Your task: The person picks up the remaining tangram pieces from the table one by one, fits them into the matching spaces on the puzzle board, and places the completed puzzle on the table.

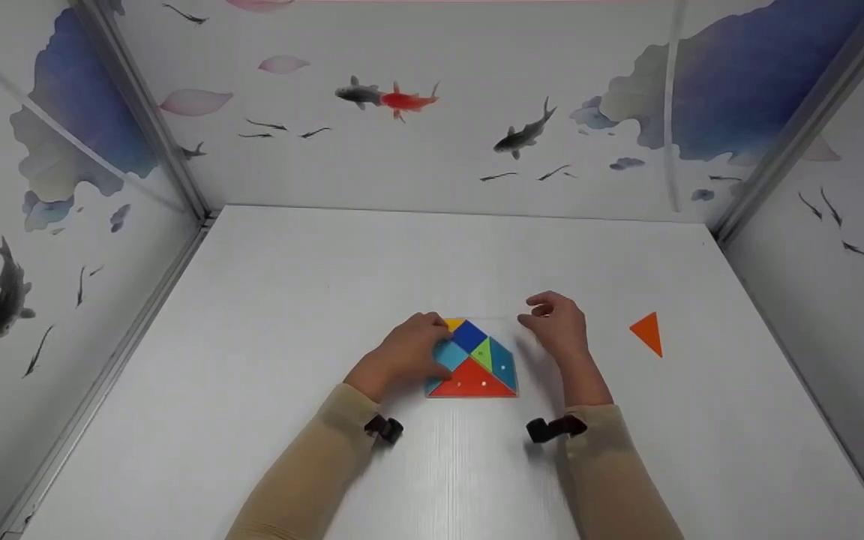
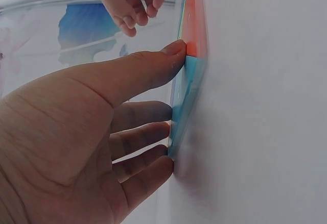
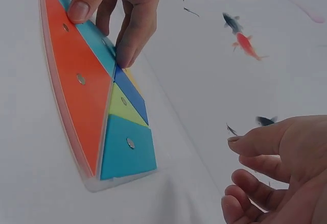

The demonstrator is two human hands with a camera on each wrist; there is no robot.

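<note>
A tangram of flat coloured pieces lies in a shallow clear tray (image 3: 94, 185) on the white table. Along its near side is a large red-orange triangle (image 1: 472, 381); beyond it are a dark blue square (image 1: 469, 335), a small green triangle (image 1: 481, 354), a teal piece (image 1: 505, 365) on the right and some yellow (image 1: 454, 324) at the far end. My left hand (image 1: 404, 349) rests on the left part, its thumb and fingertips touching light blue pieces (image 1: 450, 355) and partly covering them. To the right of the tray, my right hand (image 1: 561, 326) hovers with loosely bent fingers, holding nothing.
A loose orange triangle (image 1: 649, 334) lies on the table (image 1: 312, 270) to the right, beyond my right hand. White panels (image 1: 432, 165) printed with fish and petals enclose the table at the back and both sides. Black camera mounts (image 1: 385, 429) sit on both wrists.
</note>
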